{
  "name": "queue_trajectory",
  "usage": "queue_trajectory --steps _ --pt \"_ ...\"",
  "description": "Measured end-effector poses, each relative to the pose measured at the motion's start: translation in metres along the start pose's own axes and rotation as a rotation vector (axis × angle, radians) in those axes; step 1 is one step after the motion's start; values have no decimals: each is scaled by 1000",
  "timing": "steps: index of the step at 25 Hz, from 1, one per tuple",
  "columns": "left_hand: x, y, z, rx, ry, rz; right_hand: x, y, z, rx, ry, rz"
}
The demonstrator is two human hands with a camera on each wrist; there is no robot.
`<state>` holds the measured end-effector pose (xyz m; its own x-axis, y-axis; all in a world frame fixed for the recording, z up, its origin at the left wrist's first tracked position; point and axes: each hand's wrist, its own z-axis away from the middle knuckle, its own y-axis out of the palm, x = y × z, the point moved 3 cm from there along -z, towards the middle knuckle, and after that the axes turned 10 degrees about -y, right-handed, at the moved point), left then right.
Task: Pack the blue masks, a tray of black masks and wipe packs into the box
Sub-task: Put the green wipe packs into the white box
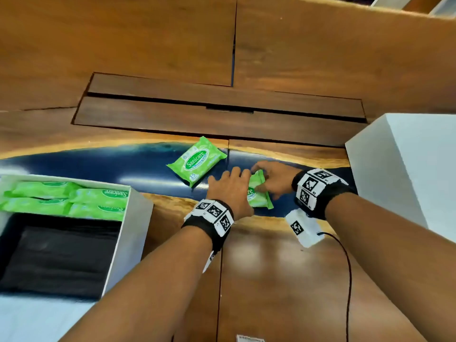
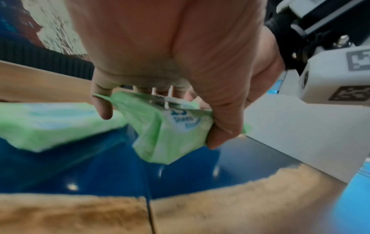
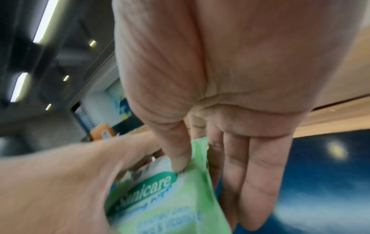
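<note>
While four Sanicare packs and the black-mask tray are sitting boxed, both hands' fingers are clamping one wipe pack. Another pack is waiting nearby; blue masks aren't showing.

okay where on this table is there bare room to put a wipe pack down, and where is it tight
Bare: the blue strip of the table left of the loose wipe pack, beyond the box; and the brown wood between the forearms. Crowded: where the left hand and right hand hold the held pack, beside the loose one.

A green wipe pack is held in both hands. Another lies flat at its 10 o'clock. The white box holds four packs and black masks.
</note>
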<state>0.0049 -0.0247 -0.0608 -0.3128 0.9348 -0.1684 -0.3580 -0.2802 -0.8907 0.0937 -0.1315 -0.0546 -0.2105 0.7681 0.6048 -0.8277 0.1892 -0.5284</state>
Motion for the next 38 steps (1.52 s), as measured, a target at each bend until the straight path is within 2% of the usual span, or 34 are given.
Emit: queue_trajectory --steps 2,4,7,11,14,17,19,24,32,35,38 --pt "12 -21 13 -45 3 17 18 -5 11 -104 -31 -291" --pt "26 -40 24 -100 4 29 42 -10 21 -165 -66 -455" --pt "51 -67 48 -180 -15 35 88 -4 37 -163 -123 -560" --pt "81 -97 75 -242 -19 20 143 18 47 -50 -180 -526" --pt "112 -110 92 -262 -43 -56 170 31 41 -73 -216 -683" --pt "154 -117 106 -300 -80 -133 196 50 39 -86 -187 -826" --pt "181 -117 116 -313 -91 -194 212 67 37 -54 -163 -811" --pt "244 -105 136 -291 -120 -233 245 104 23 -31 -179 -586" --pt "326 -92 150 -303 -192 -115 306 154 -7 -94 -251 -376" --pt "352 -86 151 -320 -305 -111 319 168 -20 -135 -267 -336" --pt "365 -77 145 -241 -396 -112 322 171 -30 -220 -257 -283"
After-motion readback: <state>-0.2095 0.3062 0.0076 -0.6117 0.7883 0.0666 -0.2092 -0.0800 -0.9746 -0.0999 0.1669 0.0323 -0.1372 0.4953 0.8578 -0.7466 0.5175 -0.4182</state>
